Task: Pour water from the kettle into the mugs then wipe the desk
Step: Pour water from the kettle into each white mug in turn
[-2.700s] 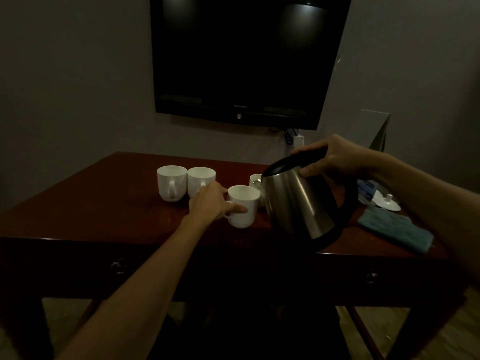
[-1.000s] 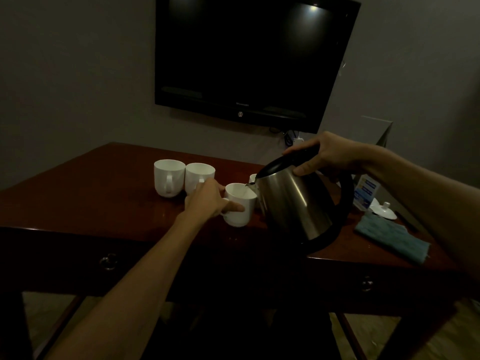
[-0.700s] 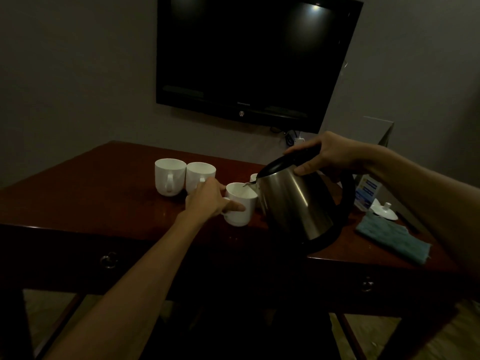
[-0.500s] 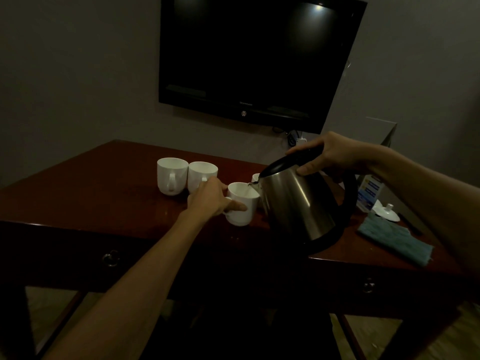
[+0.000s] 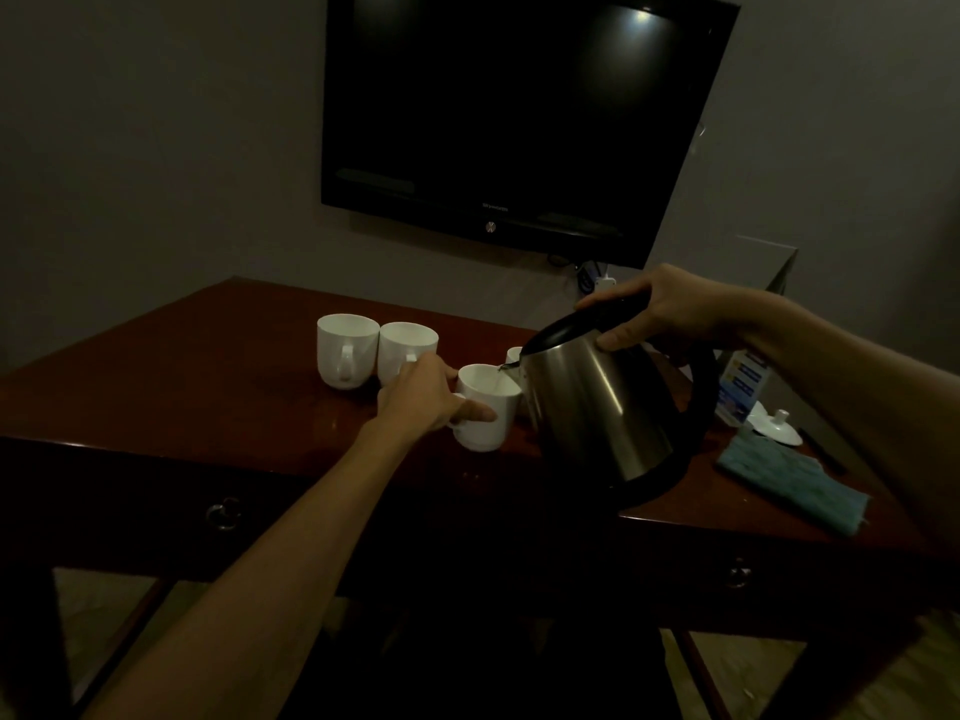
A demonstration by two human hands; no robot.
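Four white mugs sit on the dark red-brown desk in front of me, in a dim room. My left hand grips the nearest mug, fingers curled at its handle side and thumb laid along its wall, holding it down on the desk. My right hand is wrapped around the black handle at the top of the stainless steel kettle, which is lifted off the desk and tilted to my left, its spout just over the mug's rim. A thin stream seems to run from the spout into the mug, though the light is too poor to be sure. Two more mugs stand side by side, touching, just behind my left hand, handles facing me. The fourth mug is mostly hidden behind the kettle's spout. To my right, near the front edge of the desk, lies a teal cloth. Behind it are a small white lid and a blue and white packet. A black television hangs on the wall above the desk.
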